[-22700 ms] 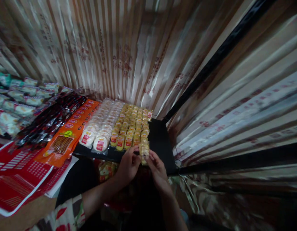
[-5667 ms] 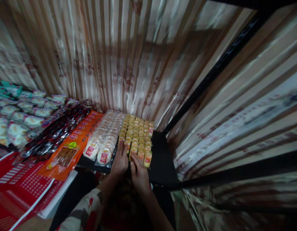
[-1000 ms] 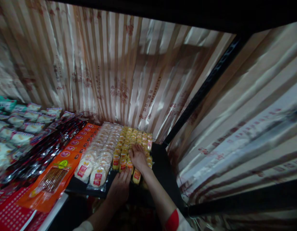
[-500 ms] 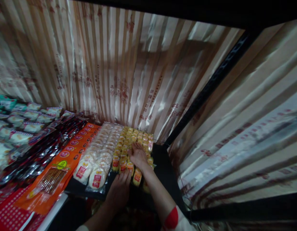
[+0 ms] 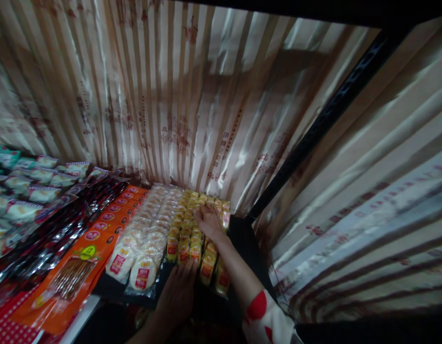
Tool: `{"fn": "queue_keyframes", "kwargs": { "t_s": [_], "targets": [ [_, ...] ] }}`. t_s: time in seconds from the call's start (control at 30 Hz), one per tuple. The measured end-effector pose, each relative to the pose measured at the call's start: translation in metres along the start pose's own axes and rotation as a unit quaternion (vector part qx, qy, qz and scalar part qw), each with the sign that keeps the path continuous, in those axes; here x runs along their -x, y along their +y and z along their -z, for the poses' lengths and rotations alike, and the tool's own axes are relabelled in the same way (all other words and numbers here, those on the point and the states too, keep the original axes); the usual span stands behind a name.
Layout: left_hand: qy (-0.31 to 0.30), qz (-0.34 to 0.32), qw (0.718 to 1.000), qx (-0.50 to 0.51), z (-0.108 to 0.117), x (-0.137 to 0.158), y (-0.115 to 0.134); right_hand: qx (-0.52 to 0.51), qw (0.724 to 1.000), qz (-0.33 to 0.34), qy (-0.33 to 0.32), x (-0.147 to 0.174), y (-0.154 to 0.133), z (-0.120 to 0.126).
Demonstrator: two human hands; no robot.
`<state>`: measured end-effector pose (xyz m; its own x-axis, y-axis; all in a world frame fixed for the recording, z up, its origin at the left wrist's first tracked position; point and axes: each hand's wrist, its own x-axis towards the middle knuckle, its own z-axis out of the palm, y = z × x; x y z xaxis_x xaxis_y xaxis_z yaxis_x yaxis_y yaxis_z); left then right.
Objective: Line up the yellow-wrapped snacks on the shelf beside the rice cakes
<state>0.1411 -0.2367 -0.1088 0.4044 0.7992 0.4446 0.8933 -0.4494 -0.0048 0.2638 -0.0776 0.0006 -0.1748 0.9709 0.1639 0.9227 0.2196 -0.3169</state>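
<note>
Rows of small yellow-wrapped snack packets (image 5: pixel 185 229) with red labels stand close together on a dark shelf (image 5: pixel 244 253). My right hand (image 5: pixel 211 223) reaches over the back of these rows, its fingers spread and resting on the packet tops. Low at the front, my left hand (image 5: pixel 180 284) has its fingers stretched against the front packets of the middle rows. Its fingertips are dim, and I see nothing held in it. Two yellow packets (image 5: pixel 207 267) at the right jut further forward than the others. My right forearm partly hides the right-hand rows.
Left of the yellow packets are rows of round white wrapped cakes (image 5: pixel 144 274). Beyond lie orange snack bags (image 5: pixel 68 279), dark shiny packs (image 5: pixel 85 215) and white-green packets (image 5: pixel 27 210). A black post (image 5: pixel 307 136) slants at the right, before striped wrapped sheeting (image 5: pixel 163 95) behind.
My right hand has moved slightly back and right over the rows. The right-hand yellow packets now show more and sit further forward. My left hand stays at the front, slightly lower.
</note>
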Motion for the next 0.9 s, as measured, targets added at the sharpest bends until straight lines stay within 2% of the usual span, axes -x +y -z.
{"fn": "queue_keyframes", "kwargs": {
  "t_s": [0.13, 0.33, 0.47, 0.63, 0.8, 0.9],
  "targets": [
    [0.003, 0.001, 1.0, -0.001, 0.002, 0.0, 0.001, 0.008, 0.999, -0.041, 0.01, -0.007, 0.003, -0.004],
    [0.034, 0.0, 0.999, 0.0, 0.005, -0.002, 0.0, -0.001, 1.0, -0.015, -0.013, -0.016, 0.01, -0.003],
    [0.02, 0.0, 1.0, -0.006, 0.003, -0.003, 0.0, -0.005, 0.999, -0.047, 0.016, -0.025, 0.011, 0.0],
    [0.009, -0.003, 1.0, -0.009, -0.004, -0.001, 0.001, 0.011, 0.999, -0.051, -0.01, -0.029, 0.005, -0.005],
    [0.007, -0.005, 1.0, -0.005, -0.001, -0.002, 0.001, 0.025, 0.997, -0.058, 0.044, -0.033, 0.005, 0.003],
    [-0.005, -0.004, 1.0, -0.006, 0.001, -0.003, 0.001, 0.012, 0.996, -0.075, 0.038, -0.042, 0.006, 0.005]
  ]
}}
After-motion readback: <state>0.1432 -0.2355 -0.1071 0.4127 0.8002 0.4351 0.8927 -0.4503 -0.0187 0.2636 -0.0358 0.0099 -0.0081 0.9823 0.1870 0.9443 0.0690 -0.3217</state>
